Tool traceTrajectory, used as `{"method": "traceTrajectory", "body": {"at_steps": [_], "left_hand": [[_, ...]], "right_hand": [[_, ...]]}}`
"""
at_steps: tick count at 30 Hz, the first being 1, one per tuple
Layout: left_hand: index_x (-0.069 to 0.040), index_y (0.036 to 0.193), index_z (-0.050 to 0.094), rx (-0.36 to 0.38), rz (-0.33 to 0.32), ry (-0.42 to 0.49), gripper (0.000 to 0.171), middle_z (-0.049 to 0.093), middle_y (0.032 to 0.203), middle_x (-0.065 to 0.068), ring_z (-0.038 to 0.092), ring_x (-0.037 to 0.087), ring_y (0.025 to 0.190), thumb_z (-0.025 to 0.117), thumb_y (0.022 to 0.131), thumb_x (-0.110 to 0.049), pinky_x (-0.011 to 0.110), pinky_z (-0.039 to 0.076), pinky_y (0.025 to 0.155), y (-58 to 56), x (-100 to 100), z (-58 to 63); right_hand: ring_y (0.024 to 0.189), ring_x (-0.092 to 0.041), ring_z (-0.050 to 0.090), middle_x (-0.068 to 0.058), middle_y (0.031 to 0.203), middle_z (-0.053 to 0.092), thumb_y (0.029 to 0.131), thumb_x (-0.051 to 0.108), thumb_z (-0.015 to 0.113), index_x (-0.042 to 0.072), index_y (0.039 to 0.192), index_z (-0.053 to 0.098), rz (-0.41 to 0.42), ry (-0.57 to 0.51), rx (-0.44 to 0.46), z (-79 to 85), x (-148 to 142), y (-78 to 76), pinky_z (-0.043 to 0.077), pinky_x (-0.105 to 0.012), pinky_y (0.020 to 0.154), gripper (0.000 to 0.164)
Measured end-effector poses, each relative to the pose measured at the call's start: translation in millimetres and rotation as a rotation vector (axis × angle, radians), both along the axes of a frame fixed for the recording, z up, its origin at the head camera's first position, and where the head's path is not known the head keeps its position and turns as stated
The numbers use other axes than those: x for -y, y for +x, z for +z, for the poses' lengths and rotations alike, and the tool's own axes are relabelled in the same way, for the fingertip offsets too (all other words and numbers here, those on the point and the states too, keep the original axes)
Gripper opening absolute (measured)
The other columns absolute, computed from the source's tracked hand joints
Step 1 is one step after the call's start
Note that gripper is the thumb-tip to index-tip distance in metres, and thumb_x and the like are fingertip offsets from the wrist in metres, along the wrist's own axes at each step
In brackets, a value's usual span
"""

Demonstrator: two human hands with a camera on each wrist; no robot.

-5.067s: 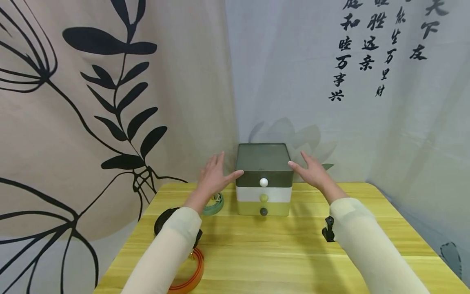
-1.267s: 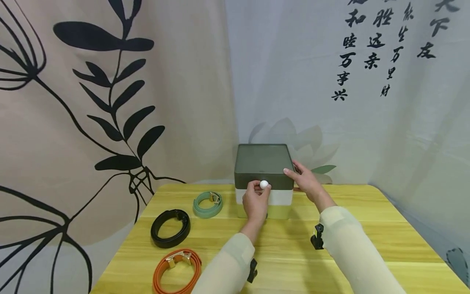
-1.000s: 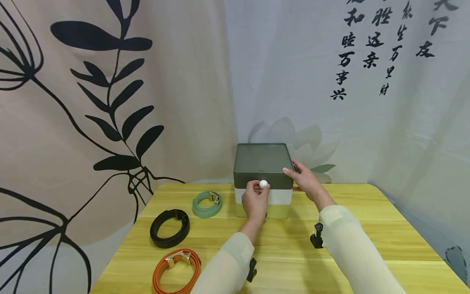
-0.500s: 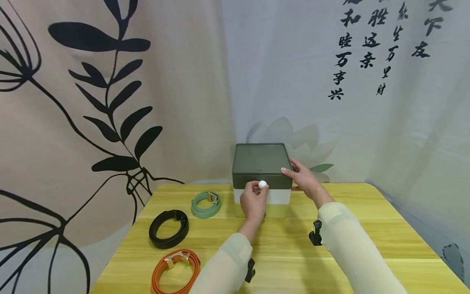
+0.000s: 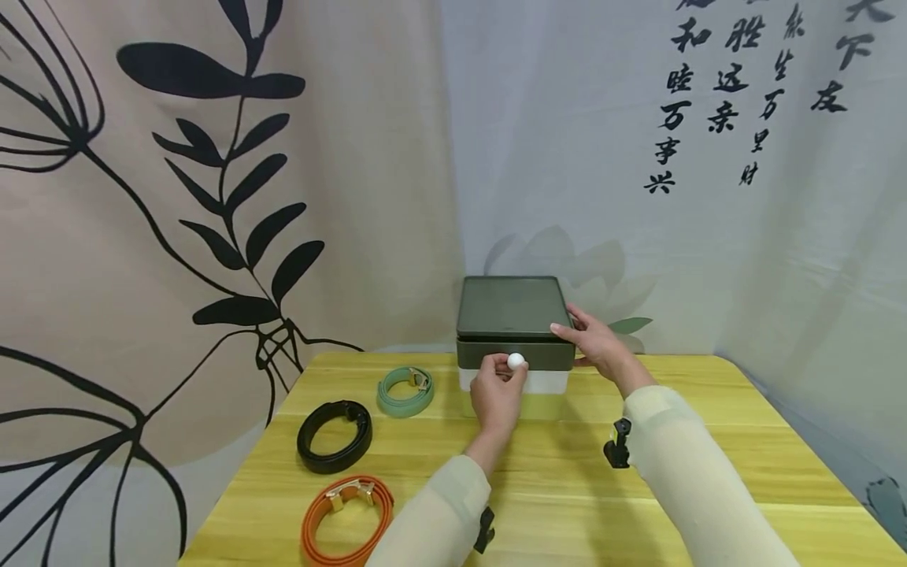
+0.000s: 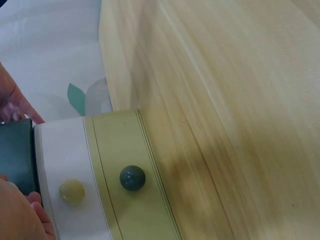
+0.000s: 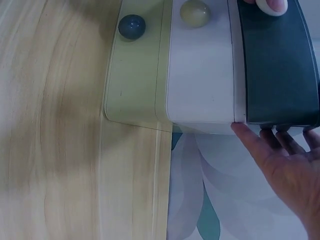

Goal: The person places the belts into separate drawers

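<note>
A small three-tier drawer box [image 5: 510, 305] stands at the back of the table, its lid dark green. White knob [image 5: 516, 361] of the dark green top drawer [image 5: 555, 357] is pinched between the thumb and fingers of my left hand [image 5: 496, 396]. That drawer sits slightly forward, with a dark gap under the lid. My right hand [image 5: 601, 346] rests on the box's right side, thumb near the lid's front corner and fingers along the side wall. Below are the white drawer [image 7: 202, 75] with a yellowish knob [image 6: 72, 192] and the olive drawer [image 7: 137, 80] with a dark knob [image 6: 132, 178].
To the left on the wooden table [image 5: 567, 488] lie three coiled belts: a green belt [image 5: 397, 408], a black belt [image 5: 309, 453] and an orange belt [image 5: 312, 524]. A printed curtain [image 5: 383, 197] hangs behind the box.
Both hands have come from beside the box onto it, the left taking the white knob. The top drawer has since slid slightly toward me, opening a gap under the lid.
</note>
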State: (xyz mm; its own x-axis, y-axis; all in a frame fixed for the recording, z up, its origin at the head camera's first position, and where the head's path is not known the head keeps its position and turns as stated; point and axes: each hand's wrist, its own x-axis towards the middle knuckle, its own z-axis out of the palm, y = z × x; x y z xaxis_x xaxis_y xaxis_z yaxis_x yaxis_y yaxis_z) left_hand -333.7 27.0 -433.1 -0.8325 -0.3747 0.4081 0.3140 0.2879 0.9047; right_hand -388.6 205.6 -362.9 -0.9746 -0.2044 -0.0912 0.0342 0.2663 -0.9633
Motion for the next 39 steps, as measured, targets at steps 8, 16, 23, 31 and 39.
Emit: {"method": "traceTrajectory", "body": {"at_steps": [8,16,23,31,39], "left_hand": [[-0.010,0.094,0.067,0.004,-0.004,-0.007,0.023,0.066,0.077,-0.006,0.064,0.007,0.070,0.084,0.081,-0.019,0.029,0.052,0.064,7.0,0,-0.2],[-0.011,0.094,0.067,0.014,-0.021,-0.006,0.024,0.065,0.077,-0.007,0.061,0.006,0.068,0.084,0.081,-0.020,0.027,0.051,0.062,16.7,3,-2.0],[-0.012,0.095,0.066,0.025,-0.058,0.012,0.023,0.064,0.078,-0.009,0.060,0.006,0.069,0.083,0.081,-0.020,0.026,0.051,0.063,29.5,5,-1.4],[-0.014,0.093,0.066,0.002,-0.075,0.022,0.022,0.064,0.078,-0.009,0.059,0.006,0.068,0.083,0.081,-0.021,0.026,0.050,0.062,41.5,6,-3.2],[-0.013,0.092,0.067,-0.015,-0.102,0.056,0.022,0.064,0.077,-0.007,0.060,0.008,0.067,0.084,0.080,-0.018,0.025,0.050,0.060,51.8,7,-5.1]], "right_hand": [[0.149,-0.040,0.004,-0.018,0.164,-0.009,0.104,0.030,0.054,0.023,0.160,0.000,0.044,-0.031,0.018,-2.1,-6,-3.4,0.028,-0.065,0.108,0.079],[0.149,-0.041,0.003,-0.017,0.164,-0.008,0.104,0.029,0.053,0.024,0.160,0.001,0.031,-0.030,0.026,-2.9,-5,-3.6,0.025,-0.067,0.108,0.077],[0.148,-0.042,0.003,-0.018,0.164,-0.008,0.104,0.031,0.054,0.024,0.160,0.000,0.030,-0.017,0.022,-4.3,-6,-4.8,0.025,-0.067,0.108,0.078],[0.148,-0.042,0.000,-0.016,0.164,-0.007,0.103,0.031,0.054,0.024,0.160,0.002,0.022,-0.013,0.021,-5.2,-7,-5.8,0.021,-0.069,0.109,0.077],[0.148,-0.042,0.002,-0.017,0.164,-0.006,0.103,0.032,0.055,0.024,0.160,0.002,0.020,-0.006,0.022,-4.6,-7,-5.6,0.021,-0.069,0.109,0.078]]}}
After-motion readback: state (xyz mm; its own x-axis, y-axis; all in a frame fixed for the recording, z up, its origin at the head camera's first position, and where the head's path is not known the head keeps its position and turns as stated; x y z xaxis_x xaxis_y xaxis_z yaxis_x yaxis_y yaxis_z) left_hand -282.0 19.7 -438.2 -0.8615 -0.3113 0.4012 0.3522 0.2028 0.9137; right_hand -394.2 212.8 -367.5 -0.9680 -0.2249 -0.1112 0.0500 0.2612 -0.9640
